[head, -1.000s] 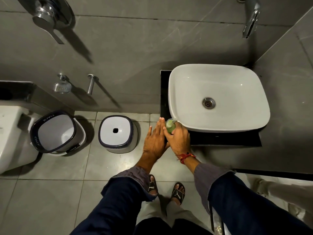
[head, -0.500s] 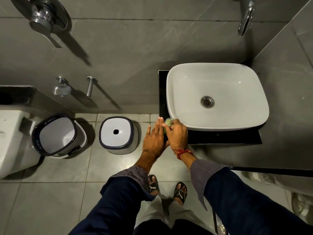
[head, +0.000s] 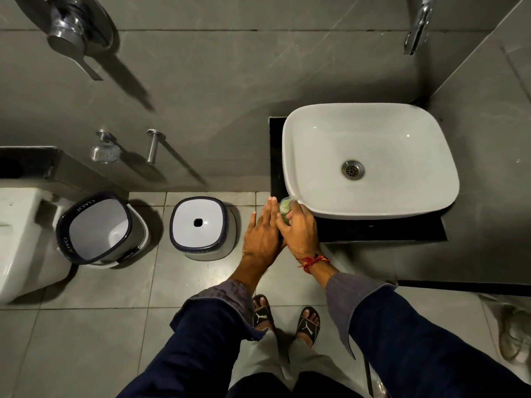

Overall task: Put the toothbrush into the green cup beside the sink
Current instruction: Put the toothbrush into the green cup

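Observation:
A small green cup (head: pixel 285 209) stands on the black counter (head: pixel 373 232) at the front left corner of the white sink (head: pixel 373 215). My right hand (head: pixel 300 232) is wrapped around the cup from the right and the front. My left hand (head: pixel 260 239) lies flat against the cup's left side with its fingers straight, holding nothing. A pale slim tip shows at the cup's rim, next to the sink edge. I cannot tell whether it is the toothbrush. The cup's lower part is hidden by my hands.
A wall tap (head: pixel 416 27) hangs above the sink. On the tiled floor to the left stand a white stool (head: pixel 201 225), a dark-rimmed bucket (head: pixel 97 228) and a toilet (head: pixel 17 239). My sandalled feet are below. Another person's shoe (head: pixel 514 334) shows at the right.
Both hands have stayed at the cup. My right hand's fingers have shifted slightly, so a bit more of the green cup shows than half a second ago.

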Available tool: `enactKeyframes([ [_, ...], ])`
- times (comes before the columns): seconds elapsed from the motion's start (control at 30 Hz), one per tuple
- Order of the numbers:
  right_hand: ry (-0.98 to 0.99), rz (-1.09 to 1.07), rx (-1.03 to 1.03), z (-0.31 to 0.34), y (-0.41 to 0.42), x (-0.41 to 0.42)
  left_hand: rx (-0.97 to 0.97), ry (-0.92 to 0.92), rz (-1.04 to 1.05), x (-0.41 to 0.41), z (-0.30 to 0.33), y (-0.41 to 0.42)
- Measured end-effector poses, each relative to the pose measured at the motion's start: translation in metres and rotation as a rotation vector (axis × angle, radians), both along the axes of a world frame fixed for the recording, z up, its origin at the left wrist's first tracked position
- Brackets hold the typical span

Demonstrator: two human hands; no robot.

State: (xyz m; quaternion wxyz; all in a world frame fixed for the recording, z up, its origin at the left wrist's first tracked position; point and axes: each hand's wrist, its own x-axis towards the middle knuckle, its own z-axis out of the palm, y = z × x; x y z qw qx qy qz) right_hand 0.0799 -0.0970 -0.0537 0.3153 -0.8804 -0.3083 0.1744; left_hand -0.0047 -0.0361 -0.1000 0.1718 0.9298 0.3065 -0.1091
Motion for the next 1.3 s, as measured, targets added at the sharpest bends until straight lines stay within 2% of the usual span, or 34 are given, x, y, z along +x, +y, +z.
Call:
enactKeyframes([
  [0.37, -0.006, -0.031, -0.024, 0.000, 0.001, -0.002, -0.012, 0.021, 0.003, 0.001, 0.003, -0.001],
  [0.5, -0.001, -0.012, 0.025, -0.002, -0.002, -0.003, -0.014, 0.021, 0.009, 0.001, 0.003, -0.001],
  [0.7, -0.006, -0.035, -0.035, -0.002, 0.002, -0.003, -0.025, 0.011, 0.018, 0.002, 0.002, -0.003],
  [1.13, 0.023, -0.131, 0.051, -0.002, 0.002, -0.012, -0.003, 0.026, 0.006, 0.002, 0.002, -0.002],
  [1.23, -0.038, -0.121, 0.045, 0.000, -0.010, -0.011, -0.007, 0.035, 0.003, 0.002, 0.004, -0.001],
  [1.3, -0.085, -0.134, 0.133, 0.000, -0.022, -0.006, -0.024, 0.035, 0.008, 0.002, 0.005, -0.001],
])
